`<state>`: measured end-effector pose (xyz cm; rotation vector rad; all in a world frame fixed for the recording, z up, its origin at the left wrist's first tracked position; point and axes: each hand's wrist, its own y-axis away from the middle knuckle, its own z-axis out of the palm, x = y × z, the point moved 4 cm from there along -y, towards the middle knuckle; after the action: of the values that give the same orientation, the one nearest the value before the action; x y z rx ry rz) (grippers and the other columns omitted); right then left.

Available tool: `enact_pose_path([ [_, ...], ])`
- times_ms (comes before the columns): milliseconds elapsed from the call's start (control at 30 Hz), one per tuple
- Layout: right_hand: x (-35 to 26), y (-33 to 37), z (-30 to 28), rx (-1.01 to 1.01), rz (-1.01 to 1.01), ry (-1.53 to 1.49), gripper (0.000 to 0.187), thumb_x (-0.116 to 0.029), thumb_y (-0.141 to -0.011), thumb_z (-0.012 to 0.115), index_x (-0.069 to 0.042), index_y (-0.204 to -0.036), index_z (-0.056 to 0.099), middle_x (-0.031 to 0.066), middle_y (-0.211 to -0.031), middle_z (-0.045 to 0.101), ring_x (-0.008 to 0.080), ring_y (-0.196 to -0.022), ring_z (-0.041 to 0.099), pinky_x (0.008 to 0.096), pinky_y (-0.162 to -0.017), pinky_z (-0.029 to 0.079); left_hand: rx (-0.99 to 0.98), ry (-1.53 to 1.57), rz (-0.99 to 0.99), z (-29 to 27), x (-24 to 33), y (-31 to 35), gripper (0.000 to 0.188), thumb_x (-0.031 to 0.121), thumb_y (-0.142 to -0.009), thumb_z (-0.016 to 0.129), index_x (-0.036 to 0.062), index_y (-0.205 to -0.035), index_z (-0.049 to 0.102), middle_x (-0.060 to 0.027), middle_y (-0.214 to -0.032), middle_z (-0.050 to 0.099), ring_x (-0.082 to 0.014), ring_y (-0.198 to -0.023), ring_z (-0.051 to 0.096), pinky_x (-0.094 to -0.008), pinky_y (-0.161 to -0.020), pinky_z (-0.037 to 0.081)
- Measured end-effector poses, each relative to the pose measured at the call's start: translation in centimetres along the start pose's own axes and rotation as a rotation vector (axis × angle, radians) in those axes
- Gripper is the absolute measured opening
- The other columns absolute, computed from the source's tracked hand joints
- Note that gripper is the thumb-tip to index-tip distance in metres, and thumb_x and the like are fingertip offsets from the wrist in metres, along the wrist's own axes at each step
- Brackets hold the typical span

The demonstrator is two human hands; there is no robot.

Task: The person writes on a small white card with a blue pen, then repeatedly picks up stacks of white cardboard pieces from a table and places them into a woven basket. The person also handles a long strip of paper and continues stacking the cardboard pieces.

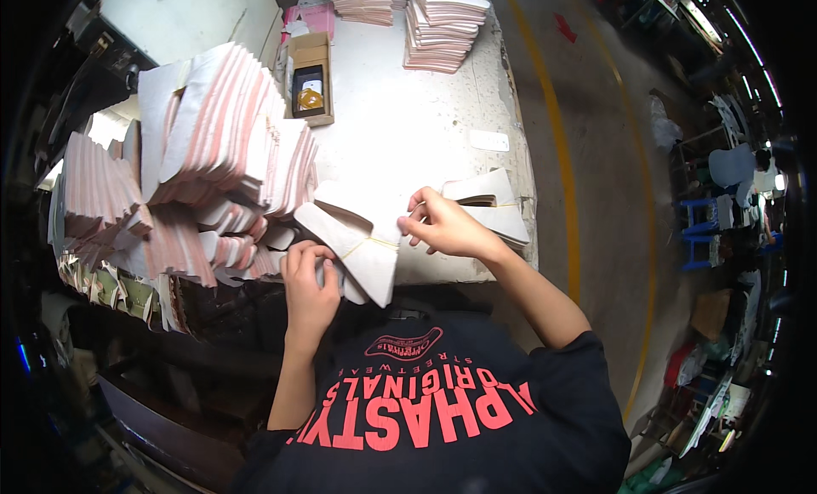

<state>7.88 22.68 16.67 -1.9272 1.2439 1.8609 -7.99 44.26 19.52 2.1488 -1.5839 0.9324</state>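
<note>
A bundle of white, U-shaped cut pieces (380, 268), which look like shoe-upper parts, tilts over the table's near edge. A thin yellow band runs around its middle. My left hand (311, 285) is at the bundle's lower left side, fingers curled against it; part of the grip is hidden. At the bundle's right corner is my right hand (447, 226), thumb and forefinger drawn together in a pinch. Whether the fingertips hold the band or something else is too small to tell. Just beyond that hand lies a similar banded bundle (502, 192).
Tall stacks of white and pink pieces (217, 124) crowd the table's left side. Further stacks (442, 30) stand at the far end. A cardboard box (321, 119) holds a dark item and something yellow. A white tag (489, 141) lies on the white table (391, 128). Yellow-lined floor (553, 111) runs along the right.
</note>
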Motion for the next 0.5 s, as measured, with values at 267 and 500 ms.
enact_pose_path([
  [267,2.1,0.7,-0.4,-0.08,-0.033,-0.503,0.07,-0.034,-0.101,0.075,-0.001,-0.148,0.037,0.0058,-0.108,0.065,0.0068,-0.08,0.06,0.0205,-0.057,0.048,-0.014,-0.06,-0.031,4.4,4.6,1.4,0.04,0.007,-0.093,0.064,0.0035,-0.133,0.062,-0.0204,-0.146,0.055,-0.0394,-0.145,0.042,-0.0577,-0.125,0.024],
  [500,5.3,4.9,-8.2,-0.269,-0.201,-0.17,0.064,-0.024,-0.101,0.076,-0.002,-0.151,0.043,0.0137,-0.131,0.062,0.0189,-0.123,0.057,0.0339,-0.11,0.045,0.33,0.026,-0.259,3.8,1.1,1.3,0.054,0.006,-0.092,0.068,0.0011,-0.144,0.054,-0.0279,-0.152,0.043,-0.046,-0.142,0.042,-0.0532,-0.122,0.031],
])
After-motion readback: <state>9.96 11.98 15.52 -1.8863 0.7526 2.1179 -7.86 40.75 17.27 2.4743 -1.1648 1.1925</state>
